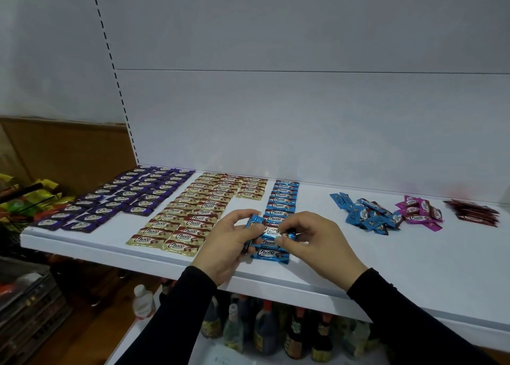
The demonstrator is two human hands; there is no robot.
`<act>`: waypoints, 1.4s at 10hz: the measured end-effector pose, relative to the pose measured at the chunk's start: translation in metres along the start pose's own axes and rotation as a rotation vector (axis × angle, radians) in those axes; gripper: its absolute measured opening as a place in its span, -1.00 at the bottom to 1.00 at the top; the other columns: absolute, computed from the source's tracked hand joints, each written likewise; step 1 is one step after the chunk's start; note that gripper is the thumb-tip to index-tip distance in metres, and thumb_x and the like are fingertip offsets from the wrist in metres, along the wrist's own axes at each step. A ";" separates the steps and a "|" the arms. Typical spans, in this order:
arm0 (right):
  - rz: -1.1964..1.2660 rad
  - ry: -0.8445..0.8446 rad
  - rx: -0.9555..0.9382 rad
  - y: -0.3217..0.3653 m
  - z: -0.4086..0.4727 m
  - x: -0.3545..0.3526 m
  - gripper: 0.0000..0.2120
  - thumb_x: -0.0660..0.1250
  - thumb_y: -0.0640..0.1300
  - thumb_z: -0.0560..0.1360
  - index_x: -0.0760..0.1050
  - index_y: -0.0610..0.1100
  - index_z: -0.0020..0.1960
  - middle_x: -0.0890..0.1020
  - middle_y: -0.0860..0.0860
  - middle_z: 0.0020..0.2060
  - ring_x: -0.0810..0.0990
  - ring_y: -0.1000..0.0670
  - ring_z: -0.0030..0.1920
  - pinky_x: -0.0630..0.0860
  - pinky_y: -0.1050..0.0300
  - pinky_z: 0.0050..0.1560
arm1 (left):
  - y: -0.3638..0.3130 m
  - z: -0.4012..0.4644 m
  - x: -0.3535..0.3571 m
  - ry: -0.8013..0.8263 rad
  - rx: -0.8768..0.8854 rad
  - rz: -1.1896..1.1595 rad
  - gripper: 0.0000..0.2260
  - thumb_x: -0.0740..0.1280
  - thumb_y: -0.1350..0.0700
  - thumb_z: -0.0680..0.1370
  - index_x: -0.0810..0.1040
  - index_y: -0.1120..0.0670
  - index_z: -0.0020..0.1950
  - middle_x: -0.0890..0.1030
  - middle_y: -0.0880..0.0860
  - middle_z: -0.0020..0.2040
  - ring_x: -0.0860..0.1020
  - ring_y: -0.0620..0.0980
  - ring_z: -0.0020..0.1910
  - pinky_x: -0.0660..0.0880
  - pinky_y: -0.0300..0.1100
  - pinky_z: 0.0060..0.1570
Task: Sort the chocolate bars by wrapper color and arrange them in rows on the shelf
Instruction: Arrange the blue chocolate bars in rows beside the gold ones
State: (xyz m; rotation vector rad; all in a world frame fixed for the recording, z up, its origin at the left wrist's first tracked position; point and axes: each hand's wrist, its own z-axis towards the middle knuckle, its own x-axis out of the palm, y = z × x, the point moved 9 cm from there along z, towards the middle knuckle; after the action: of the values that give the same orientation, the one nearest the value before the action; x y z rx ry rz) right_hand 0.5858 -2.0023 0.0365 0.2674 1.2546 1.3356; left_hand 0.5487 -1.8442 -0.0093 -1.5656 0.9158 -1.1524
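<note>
Pinching a blue bar (271,231) in both grips, left (229,240) and right (311,237), mid-frame, I next needed to extend the blue row (280,207).

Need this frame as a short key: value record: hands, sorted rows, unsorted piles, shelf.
left hand: grips several blue bars
right hand: pinches a blue bar over the near end of the blue row
purple rows: far left, three columns
gold rows: middle, third column short
blue row: single column, right of gold
blue pile: loose, unsorted
pink pile: loose, right of blue pile
dark red pile: far right
shelf: white, bottles below
</note>
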 end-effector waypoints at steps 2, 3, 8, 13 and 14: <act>-0.150 -0.018 -0.063 0.003 -0.009 -0.004 -0.89 0.50 -0.05 0.43 0.60 0.04 -0.09 0.62 0.24 -0.10 0.54 0.24 -0.01 0.52 0.34 -0.08 | -0.004 0.006 -0.018 -0.124 0.035 -0.034 -0.85 0.35 0.19 0.61 0.59 0.05 0.16 0.70 0.11 -0.20 0.54 0.00 -0.28 0.45 -0.17 -0.38; -0.209 0.057 -0.121 0.004 -0.020 0.007 -0.88 0.50 -0.01 0.43 0.60 0.04 -0.06 0.62 0.24 -0.08 0.50 0.34 0.01 0.41 0.46 -0.10 | -0.009 0.009 -0.031 -0.214 0.090 -0.036 -0.86 0.30 0.18 0.64 0.59 0.02 0.15 0.70 0.08 -0.19 0.54 0.02 -0.25 0.46 -0.15 -0.37; -0.350 0.188 -0.175 0.003 -0.026 0.028 -0.78 0.44 0.11 0.47 0.60 0.03 0.03 0.60 0.21 0.01 0.48 0.18 0.08 0.44 0.32 0.08 | -0.007 0.010 -0.038 -0.265 0.125 -0.055 -0.84 0.30 0.18 0.63 0.57 0.05 0.19 0.68 0.13 -0.12 0.55 0.01 -0.22 0.48 -0.18 -0.35; -0.352 0.192 -0.188 0.002 -0.027 0.031 -0.81 0.43 0.09 0.48 0.64 0.01 0.01 0.64 0.17 0.01 0.50 0.17 0.08 0.41 0.38 0.06 | -0.006 0.008 -0.036 -0.256 0.108 -0.058 -0.84 0.30 0.19 0.64 0.57 0.04 0.19 0.68 0.13 -0.11 0.55 0.02 -0.20 0.49 -0.17 -0.32; -0.326 0.172 -0.177 0.002 -0.027 0.028 -0.82 0.44 0.09 0.47 0.64 0.02 -0.01 0.64 0.20 -0.01 0.50 0.19 0.08 0.44 0.33 0.06 | -0.007 0.008 -0.035 -0.254 0.101 -0.059 -0.83 0.28 0.20 0.64 0.57 0.04 0.19 0.68 0.13 -0.11 0.56 0.01 -0.19 0.50 -0.17 -0.30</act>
State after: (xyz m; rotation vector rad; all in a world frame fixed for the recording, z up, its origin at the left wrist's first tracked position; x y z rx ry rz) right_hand 0.5562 -1.9917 0.0133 -0.1743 1.2510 1.1934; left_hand 0.5469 -1.8076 -0.0125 -1.6205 0.6381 -0.9959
